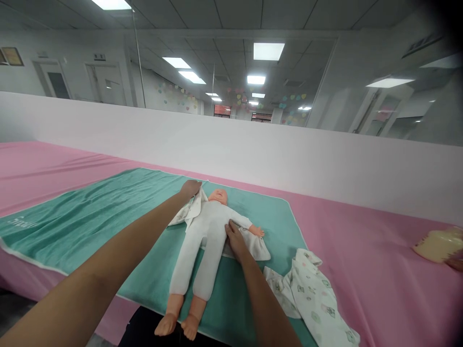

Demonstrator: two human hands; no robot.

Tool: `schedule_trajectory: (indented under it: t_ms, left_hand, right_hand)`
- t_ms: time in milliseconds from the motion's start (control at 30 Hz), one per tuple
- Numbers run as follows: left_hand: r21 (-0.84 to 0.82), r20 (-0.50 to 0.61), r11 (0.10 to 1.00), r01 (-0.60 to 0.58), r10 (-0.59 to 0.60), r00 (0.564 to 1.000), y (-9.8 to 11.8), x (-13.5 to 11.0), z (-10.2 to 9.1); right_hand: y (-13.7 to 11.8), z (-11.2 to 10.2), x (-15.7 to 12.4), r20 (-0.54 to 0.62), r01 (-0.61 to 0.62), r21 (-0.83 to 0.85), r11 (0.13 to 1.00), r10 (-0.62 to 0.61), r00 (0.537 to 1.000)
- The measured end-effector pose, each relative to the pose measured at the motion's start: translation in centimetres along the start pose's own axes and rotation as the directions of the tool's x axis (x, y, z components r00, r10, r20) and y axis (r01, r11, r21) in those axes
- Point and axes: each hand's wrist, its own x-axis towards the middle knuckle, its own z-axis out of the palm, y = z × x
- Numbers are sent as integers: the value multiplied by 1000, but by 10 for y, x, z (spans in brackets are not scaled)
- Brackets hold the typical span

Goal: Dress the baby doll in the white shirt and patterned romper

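A baby doll (213, 219) in a white bodysuit lies on its back on a green towel (152, 265), its feet toward me. Beside its head on the left, my left hand (190, 188) is closed on the edge of a white baby shirt (195, 207) with a printed outer side. Part of that shirt lies under the doll and shows again beyond its other side. My right hand (236, 238) rests at the doll's side below its outstretched arm, fingers closed against the torso. Some of these fingers are hidden.
Printed white baby clothing (313, 294) lies crumpled at the towel's right edge. A yellowish object (439, 245) sits at the far right on the pink cover (369, 260). A white low wall (231, 149) runs behind, with large glass or mirror panels above.
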Motion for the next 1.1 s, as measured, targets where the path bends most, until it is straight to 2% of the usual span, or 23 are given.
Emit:
schedule_trajectory:
  t_ms: [100, 167, 200, 233, 300, 333, 367, 400, 433, 500, 567, 667, 767, 900, 1000, 1100]
  left_hand:
    - [-72, 68, 997, -24, 29, 997, 5, -13, 4]
    - [-94, 220, 995, -41, 61, 974, 11, -27, 6]
    - [-99, 345, 994, -53, 84, 935, 16, -35, 6]
    - [-105, 486, 992, -71, 113, 867, 22, -43, 4]
    - [-128, 710, 982, -138, 188, 679, 33, -58, -4]
    - [-136, 753, 973, -189, 225, 619, 38, -64, -9]
    - [-121, 745, 961, -248, 253, 617, 40, -69, -13]
    - [-74, 708, 949, -307, 267, 654, 39, -73, -17]
    - [4, 650, 933, -360, 271, 710, 35, -76, -20]
    - [209, 522, 880, -426, 268, 810, 16, -80, -18]
    - [383, 425, 796, -469, 299, 854, -11, -86, -10]
    - [541, 262, 695, -474, 396, 880, -52, -97, 10]
    - [605, 134, 671, -427, 443, 886, -73, -103, 25]
    - [712, 73, 612, -346, 425, 902, -77, -97, 27]
    - [749, 117, 574, -331, 377, 919, -74, -92, 18]
    - [781, 158, 519, -348, 374, 914, -68, -100, 6]
  right_hand:
    - [1, 0, 1, 1, -2, 2, 1000, 2, 1000]
    - [2, 0, 1, -7, -15, 3, 1000, 15, 1000]
    - [2, 0, 1, -9, -20, 3, 1000, 20, 1000]
    - [2, 0, 1, -8, -22, 1, 1000, 22, 1000]
    - [1, 0, 1, -3, -20, -2, 1000, 20, 1000]
    - [1, 1, 1, -1, -18, 0, 1000, 18, 1000]
    - [0, 1, 1, -3, -17, 6, 1000, 17, 1000]
    - [-1, 1, 1, -7, -17, 14, 1000, 17, 1000]
    - [-1, 2, 1, -13, -17, 23, 1000, 17, 1000]
    - [-1, 2, 2, -15, -18, 38, 999, 19, 1000]
    - [-1, 2, 2, -12, -21, 36, 999, 22, 1000]
    - [1, 2, 3, -22, -37, 9, 999, 37, 999]
    - [2, 1, 2, -28, -67, -8, 998, 67, 997]
    - [2, 1, 1, -11, -79, -13, 997, 79, 997]
    - [2, 1, 1, -4, -73, 1, 997, 73, 997]
    - [2, 2, 1, -10, -67, 20, 998, 68, 998]
